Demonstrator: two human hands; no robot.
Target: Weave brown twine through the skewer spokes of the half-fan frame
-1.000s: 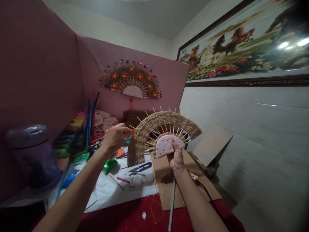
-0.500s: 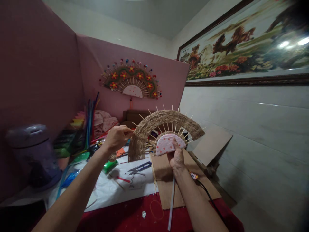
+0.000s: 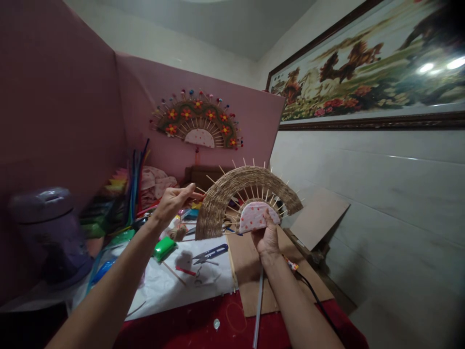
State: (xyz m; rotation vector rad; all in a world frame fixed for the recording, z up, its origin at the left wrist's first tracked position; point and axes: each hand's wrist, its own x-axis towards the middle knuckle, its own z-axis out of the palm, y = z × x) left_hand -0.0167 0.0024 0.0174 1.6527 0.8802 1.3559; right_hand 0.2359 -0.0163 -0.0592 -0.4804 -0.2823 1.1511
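Note:
My right hand [image 3: 268, 237] grips a half-round woven fan [image 3: 214, 206] at its base. Its thumb lies over the white padded half-circle [image 3: 254, 216] with red dots. Brown cord is woven in a broad arch across thin wooden sticks, whose pale ends poke out past the outer edge. At the fan's left edge, my left hand [image 3: 176, 201] has its thumb and fingers drawn together beside a stick end; what they pinch is too small to make out. Below the fan, dark-blue thread snips [image 3: 210, 253] lie on white paper.
Left of the snips are a green packet [image 3: 164, 248] and a ball of twine [image 3: 178, 233]. A cardboard sheet [image 3: 250, 286] and a clear glue stick [image 3: 258, 310] lie below my right hand, near a black cable [image 3: 312, 291]. A decorated fan [image 3: 198, 116] hangs on the pink panel.
My left hand has shifted slightly up and left, its fingers turned differently at the fan's edge. The fan has tilted a little in my right hand, which keeps its grip.

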